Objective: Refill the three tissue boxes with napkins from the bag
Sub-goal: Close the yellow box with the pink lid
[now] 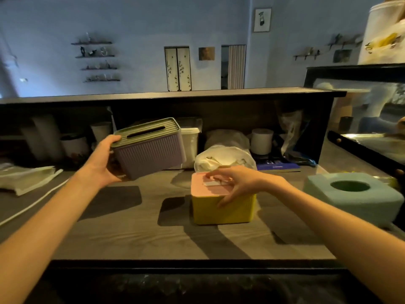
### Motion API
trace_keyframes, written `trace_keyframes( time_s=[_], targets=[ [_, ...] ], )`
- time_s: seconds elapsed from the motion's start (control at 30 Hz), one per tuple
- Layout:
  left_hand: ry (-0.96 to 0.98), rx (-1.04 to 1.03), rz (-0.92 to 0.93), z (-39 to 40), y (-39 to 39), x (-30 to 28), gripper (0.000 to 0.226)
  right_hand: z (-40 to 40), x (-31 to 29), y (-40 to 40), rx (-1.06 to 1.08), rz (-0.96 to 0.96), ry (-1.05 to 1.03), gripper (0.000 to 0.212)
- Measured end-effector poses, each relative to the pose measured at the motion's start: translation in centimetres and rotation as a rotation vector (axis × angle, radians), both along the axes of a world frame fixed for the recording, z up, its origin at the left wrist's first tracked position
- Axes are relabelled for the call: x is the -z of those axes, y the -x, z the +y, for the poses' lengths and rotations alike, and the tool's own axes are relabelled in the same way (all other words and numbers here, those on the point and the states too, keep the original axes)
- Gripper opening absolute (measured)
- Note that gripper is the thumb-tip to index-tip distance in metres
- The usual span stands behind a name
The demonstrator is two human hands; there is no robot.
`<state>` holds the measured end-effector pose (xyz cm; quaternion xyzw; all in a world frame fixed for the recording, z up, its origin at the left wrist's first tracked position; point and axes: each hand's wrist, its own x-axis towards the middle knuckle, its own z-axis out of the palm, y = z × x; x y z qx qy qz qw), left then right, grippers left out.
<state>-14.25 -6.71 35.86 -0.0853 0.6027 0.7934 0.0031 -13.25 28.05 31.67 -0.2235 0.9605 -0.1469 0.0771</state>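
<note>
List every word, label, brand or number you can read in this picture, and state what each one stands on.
None can be read.
Dark blue packet behind the yellow box: pale marks, too blurred to read.
White bag at the top right: yellow print, too blurred to read.
Framed picture on the wall: a dark figure, no legible words.
Purple box, yellow box and green box: no lettering shows.
</note>
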Motion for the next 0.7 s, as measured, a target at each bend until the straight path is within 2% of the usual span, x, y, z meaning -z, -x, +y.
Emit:
trace_keyframes(
  time_s=[0.1, 0.2, 0.3, 0.37, 0.5, 0.6, 0.7],
  targets=[
    [0.014, 0.001, 0.028, -1.5, 0.3, -0.9, 0.052, -4.9, 1.6, 2.3, 0.000, 0.164, 0.043, 0.086],
    [0.054, -0.012, 0.026, -2.9, 0.3, -1.0, 0.046, -7.2, 3.3, 3.9, 0.031, 0.383, 0.026, 0.073],
    [0.089, -0.017, -0.014, -4.5, 0.4, -0.2, 0.042, -7.1, 5.1, 4.4, 0.025, 0.494, 0.130, 0.058],
    [0.111, -0.015, -0.064, -5.4, 0.5, 0.6, 0.041, -6.9, 6.3, 5.0, 0.013, 0.553, 0.190, 0.055],
    [0.132, 0.007, -0.108, -6.9, -0.1, 2.0, 0.035, -8.5, 6.6, 7.4, 0.041, 0.568, 0.213, 0.058],
    [0.164, 0.044, -0.109, -7.8, -1.2, 2.4, 0.030, -10.6, 5.8, 9.5, 0.050, 0.485, 0.182, 0.061],
    [0.237, 0.085, -0.121, -7.3, -2.6, 3.0, 0.043, -11.9, 4.9, 11.7, 0.080, 0.350, 0.208, 0.056]
  ],
)
